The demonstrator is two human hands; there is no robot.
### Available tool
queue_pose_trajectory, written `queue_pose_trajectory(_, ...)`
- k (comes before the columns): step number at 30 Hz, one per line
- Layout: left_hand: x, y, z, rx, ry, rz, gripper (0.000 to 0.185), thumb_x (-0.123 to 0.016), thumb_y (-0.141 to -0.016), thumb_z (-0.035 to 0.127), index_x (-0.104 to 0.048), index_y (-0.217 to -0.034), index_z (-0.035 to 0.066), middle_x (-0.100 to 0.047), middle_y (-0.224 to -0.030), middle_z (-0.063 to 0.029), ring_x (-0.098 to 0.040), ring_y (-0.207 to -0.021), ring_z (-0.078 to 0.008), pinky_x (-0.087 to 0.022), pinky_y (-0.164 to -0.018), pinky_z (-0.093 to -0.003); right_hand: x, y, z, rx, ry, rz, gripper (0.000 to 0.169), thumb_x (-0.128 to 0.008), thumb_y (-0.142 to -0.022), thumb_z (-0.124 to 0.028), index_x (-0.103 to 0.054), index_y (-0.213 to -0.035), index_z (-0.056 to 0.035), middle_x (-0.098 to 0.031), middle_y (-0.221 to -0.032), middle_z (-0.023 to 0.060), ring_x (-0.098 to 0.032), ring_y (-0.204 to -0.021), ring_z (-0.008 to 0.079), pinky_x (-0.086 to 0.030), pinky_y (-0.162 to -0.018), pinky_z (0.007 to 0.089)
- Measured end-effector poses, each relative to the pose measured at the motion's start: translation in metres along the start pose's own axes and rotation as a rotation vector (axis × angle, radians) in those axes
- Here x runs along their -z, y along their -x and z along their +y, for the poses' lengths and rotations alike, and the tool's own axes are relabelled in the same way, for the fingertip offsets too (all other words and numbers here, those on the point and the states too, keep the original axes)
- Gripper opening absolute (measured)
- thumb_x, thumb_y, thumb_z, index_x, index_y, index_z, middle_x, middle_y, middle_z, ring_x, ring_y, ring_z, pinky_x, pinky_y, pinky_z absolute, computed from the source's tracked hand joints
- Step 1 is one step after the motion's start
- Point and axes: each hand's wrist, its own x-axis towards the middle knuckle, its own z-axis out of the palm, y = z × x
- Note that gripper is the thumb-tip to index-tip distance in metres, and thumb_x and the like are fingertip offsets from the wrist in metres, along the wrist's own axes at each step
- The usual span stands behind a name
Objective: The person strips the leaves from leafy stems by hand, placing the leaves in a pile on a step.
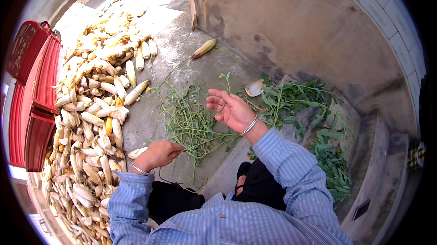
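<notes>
My right hand (232, 110), palm up with its fingers loosely curled, holds a small green sprig (226, 81) whose tip rises above the fingers. Lower left, my left hand (158, 155) has its fingers bent together at the near edge of a heap of thin green stems (189, 120); whether it pinches a stem is not clear. The heap lies on the concrete floor between and beyond both hands. Right of my right hand is a pile of leafy green stalks (290, 100). More cut greens (329, 166) lie in a bunch nearer my right sleeve.
A large spread of maize cobs in husks (92, 118) covers the floor at left, beside red metal panels (41, 91). One husked cob (204, 49) lies near the stained wall (290, 29). A loose piece of husk (255, 88) is by the leafy pile. Curved concrete steps (368, 163) are at right.
</notes>
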Motion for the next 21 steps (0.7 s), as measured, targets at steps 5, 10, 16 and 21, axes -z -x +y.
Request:
queue_pose_trajectory(5,-0.014,0.001,-0.008,0.036,-0.010,0.181,0.028,-0.051,-0.079,0.015,-0.057,-0.106,0.010,-0.060,-0.078,-0.0176,-0.057,-0.069,-0.0339,-0.045,-0.062,-0.0400,0.017,-0.005,0.052,-0.353,0.132,0.212,0.034,-0.029,-0.093,-0.026,-0.044,-0.110,-0.0004,-0.055,-0.103,0.0119,-0.057,-0.087,0.0195,-0.048,-0.057,0.0297)
queue_pose_trajectory(10,-0.020,0.000,0.006,-0.068,0.052,0.020,0.030,-0.049,-0.078,0.015,-0.057,-0.107,0.011,-0.060,-0.080,-0.0163,-0.058,-0.072,-0.0333,-0.046,-0.063,-0.0396,0.022,-0.011,0.069,-0.320,-0.070,0.203,0.035,-0.029,-0.094,-0.026,-0.043,-0.112,0.0006,-0.056,-0.103,0.0128,-0.056,-0.095,0.0221,-0.046,-0.059,0.0289)
queue_pose_trajectory(16,-0.032,0.004,-0.005,-0.086,0.137,-0.068,0.033,-0.049,-0.077,0.013,-0.056,-0.108,0.013,-0.060,-0.085,-0.0164,-0.057,-0.076,-0.0334,-0.046,-0.068,-0.0390,0.001,-0.005,0.018,0.082,0.070,0.079,0.028,-0.037,-0.093,-0.023,-0.046,-0.111,-0.0029,-0.048,-0.073,-0.0018,-0.050,-0.070,0.0111,-0.041,-0.053,0.0245)
queue_pose_trajectory(21,-0.031,-0.001,-0.014,-0.125,-0.007,0.173,0.030,-0.049,-0.076,0.012,-0.058,-0.104,0.007,-0.061,-0.090,-0.0102,-0.057,-0.089,-0.0249,-0.043,-0.076,-0.0364,-0.024,0.010,0.021,0.217,0.104,-0.023,0.025,-0.038,-0.093,-0.024,-0.046,-0.103,-0.0021,-0.044,-0.072,-0.0002,-0.048,-0.069,0.0118,-0.043,-0.055,0.0257)
